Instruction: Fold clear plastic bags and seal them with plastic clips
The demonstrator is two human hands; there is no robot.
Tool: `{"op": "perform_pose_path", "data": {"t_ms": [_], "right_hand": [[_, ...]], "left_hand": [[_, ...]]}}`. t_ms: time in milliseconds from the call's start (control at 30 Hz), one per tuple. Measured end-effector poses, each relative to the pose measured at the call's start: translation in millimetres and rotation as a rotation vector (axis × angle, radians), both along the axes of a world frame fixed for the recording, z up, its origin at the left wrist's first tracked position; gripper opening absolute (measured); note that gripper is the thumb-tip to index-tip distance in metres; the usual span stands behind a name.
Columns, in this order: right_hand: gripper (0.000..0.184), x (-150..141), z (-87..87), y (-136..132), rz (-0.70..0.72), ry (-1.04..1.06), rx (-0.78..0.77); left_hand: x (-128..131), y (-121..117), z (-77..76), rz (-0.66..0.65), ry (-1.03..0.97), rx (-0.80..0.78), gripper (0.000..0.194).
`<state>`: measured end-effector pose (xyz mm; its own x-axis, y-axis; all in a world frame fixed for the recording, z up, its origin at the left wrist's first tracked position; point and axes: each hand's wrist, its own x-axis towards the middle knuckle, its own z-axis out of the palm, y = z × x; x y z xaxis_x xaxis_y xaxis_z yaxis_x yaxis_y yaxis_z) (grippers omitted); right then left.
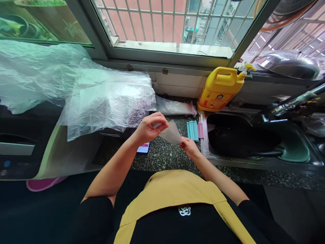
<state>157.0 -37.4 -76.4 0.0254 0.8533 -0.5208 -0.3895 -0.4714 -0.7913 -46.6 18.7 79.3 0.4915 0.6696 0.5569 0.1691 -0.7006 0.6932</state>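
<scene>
Two bare hands hold one small plastic sheet (172,133) in front of the person, above the speckled tabletop (165,159). The left grip (153,127) is pinched closed at the sheet's left side, thumb and fingertips drawn together. The right grip (188,147) is closed on the sheet's lower right corner. Just beside the right grip lie four teal clips (192,130) in a row, and next to them what look like two pink clips (200,130), close to the sink rim (203,139).

Behind the sheet, near the wall, lies one clear packet (172,106) with pink at its right end. One yellow jug (219,89) stands behind the sink's left end, and one dark pan (243,140) lies in the sink.

Whether the sheet is a single layer or a bag cannot be told, and the curled fingers cover its left edge. One phone (143,148) is partly hidden by the left forearm. The pink piece on the packet is too small to count surely. Large plastic wraps (109,101) overlap at the left, cut off by the frame; their number is unclear. The pan's dark outline blends into the sink's shadow.
</scene>
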Motion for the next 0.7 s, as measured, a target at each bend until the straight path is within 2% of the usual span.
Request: {"op": "perform_pose_path", "data": {"t_ms": [200, 267, 333, 433, 500, 600, 700], "right_hand": [[0.052, 3, -0.4, 2, -0.042, -0.160, 0.101], [0.052, 8, 8.1, 5, -0.089, -0.225, 0.156], [0.052, 15, 24.3, 10, -0.086, -0.327, 0.296], [0.052, 19, 55.3, 19, 0.138, -0.618, 0.732], [0.050, 18, 71.2, 25, 0.260, -0.732, 0.932], [0.030, 13, 76.5, 28, 0.381, -0.812, 1.053], [0.029, 13, 60.8, 24, 0.440, -0.838, 1.036]], "left_hand": [[0, 0, 2.1, 0.027, 0.006, -0.013, 0.012], [0, 0, 3.4, 0.029, 0.018, -0.016, 0.013], [0, 0, 4.2, 0.025, 0.038, -0.014, 0.013], [3, 1, 5.3, -0.005, 0.085, -0.011, 0.012], [5, 1, 6.5, -0.031, 0.108, -0.005, 0.012], [7, 1, 9.0, -0.050, 0.107, 0.018, 0.012], [7, 2, 11.2, -0.036, 0.076, 0.035, 0.013]]}}
